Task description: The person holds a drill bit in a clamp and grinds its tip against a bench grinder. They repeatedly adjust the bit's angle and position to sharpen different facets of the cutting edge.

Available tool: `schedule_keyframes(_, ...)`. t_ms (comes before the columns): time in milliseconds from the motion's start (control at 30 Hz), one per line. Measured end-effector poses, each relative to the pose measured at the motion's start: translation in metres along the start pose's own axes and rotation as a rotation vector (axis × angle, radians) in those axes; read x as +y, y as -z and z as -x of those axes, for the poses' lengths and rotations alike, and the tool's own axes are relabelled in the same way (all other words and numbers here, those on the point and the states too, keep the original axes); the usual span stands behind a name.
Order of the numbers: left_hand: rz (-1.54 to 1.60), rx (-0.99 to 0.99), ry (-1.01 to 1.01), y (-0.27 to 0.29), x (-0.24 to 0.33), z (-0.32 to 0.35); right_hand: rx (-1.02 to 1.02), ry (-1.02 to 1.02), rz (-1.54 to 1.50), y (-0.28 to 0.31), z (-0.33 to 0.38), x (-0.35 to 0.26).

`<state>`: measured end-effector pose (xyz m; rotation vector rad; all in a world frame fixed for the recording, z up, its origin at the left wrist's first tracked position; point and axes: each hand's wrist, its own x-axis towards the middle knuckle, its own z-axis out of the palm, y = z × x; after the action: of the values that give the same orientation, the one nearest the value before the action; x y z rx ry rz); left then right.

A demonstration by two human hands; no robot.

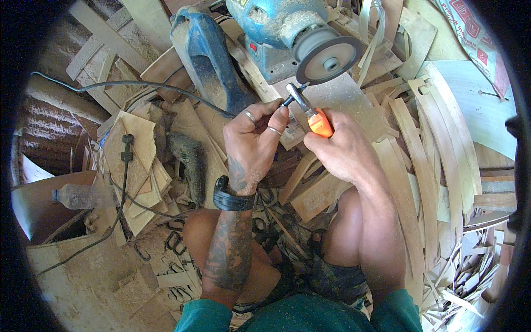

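In front of the grinder, my two hands are raised close together. My left hand [251, 141] is closed, pinching a thin dark rod [286, 102] between thumb and fingertips. My right hand [345, 144] is wrapped round an orange-handled tool [319, 123] with a shiny metal head. That head meets or crosses the rod; whether it grips it I cannot tell. A small dark tip shows beyond the head, just below the rim of the grey grinding wheel [332, 60]. The wheel is mounted on a blue, dust-covered bench grinder [276, 22].
Curved wooden strips [423, 160] lie at the right, with thin offcuts [456, 282] below them. A dusty power drill [188, 157], wooden pieces [138, 144] and a dark cable [119, 213] are on the left. A clear plastic bottle [77, 196] lies farther left.
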<state>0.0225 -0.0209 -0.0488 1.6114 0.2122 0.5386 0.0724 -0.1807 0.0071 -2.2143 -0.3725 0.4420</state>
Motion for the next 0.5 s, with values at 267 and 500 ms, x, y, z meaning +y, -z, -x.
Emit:
schedule_keyframes(267, -0.015, -0.003, 0.002, 0.0000, 0.0009, 0.0000, -0.006, -0.011, 0.006, 0.0012, 0.0008, -0.0024)
schedule_keyframes(500, -0.008, -0.005, -0.005, -0.0007, 0.0013, 0.0005, 0.002, 0.015, -0.002, 0.0001, -0.0001, -0.0004)
